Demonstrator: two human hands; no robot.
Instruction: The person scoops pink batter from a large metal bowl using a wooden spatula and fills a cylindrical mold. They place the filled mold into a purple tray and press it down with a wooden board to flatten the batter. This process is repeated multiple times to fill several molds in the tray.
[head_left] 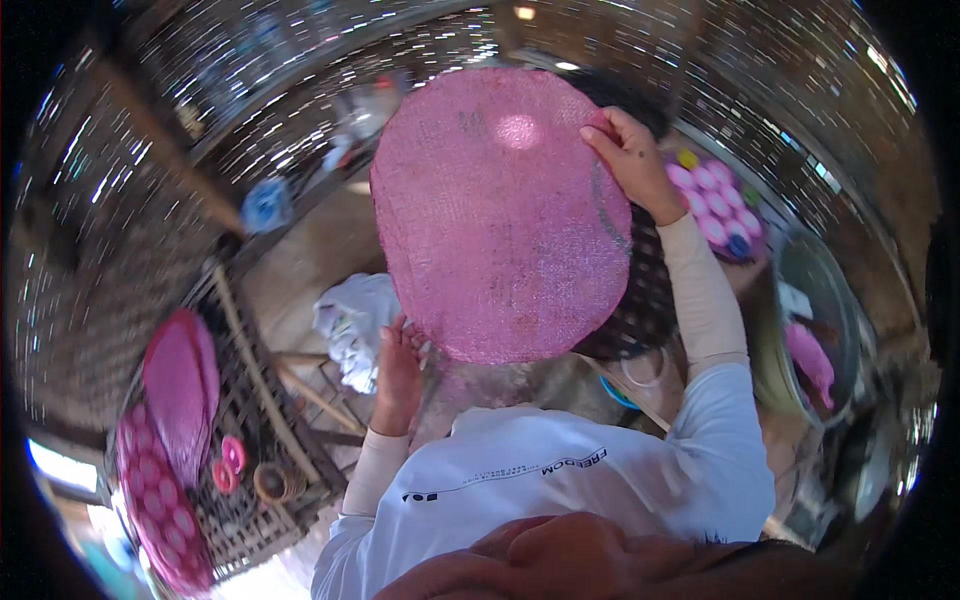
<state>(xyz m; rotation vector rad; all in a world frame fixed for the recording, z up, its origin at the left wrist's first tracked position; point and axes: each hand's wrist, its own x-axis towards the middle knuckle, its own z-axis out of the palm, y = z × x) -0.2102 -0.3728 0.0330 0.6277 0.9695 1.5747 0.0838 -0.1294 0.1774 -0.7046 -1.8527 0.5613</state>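
Your right hand (pixel 638 165) holds the top right edge of one big pink sheet (pixel 500 220), with the thumb on the front. Your left hand (pixel 400 380) is low, just by the sheet's bottom left edge, with its fingers pointing up. I cannot tell if those fingers pinch the edge or are only near it. The sheet is up in front of you, broad and almost round. It looks like you grip it high so it hangs flat and all of it shows. The left hand may be low to steady it.

Now count. You have two hands and one sheet held up. On the bench (pixel 250 535) to your left are one smooth pink oval piece (pixel 182 395), one pink piece with pale spots (pixel 165 505), two small pink rings (pixel 229 465) and one round brown thing (pixel 277 483). They lie close together, maybe to be easy to reach. One white cloth bundle (pixel 352 325) is past your left hand. To your right is one spotted pink tray (pixel 714 205), with too many pale ovals for me to count surely. Near it, one big tub (pixel 770 345) has one pink thing (pixel 810 362) inside; its tall sides probably keep it in.
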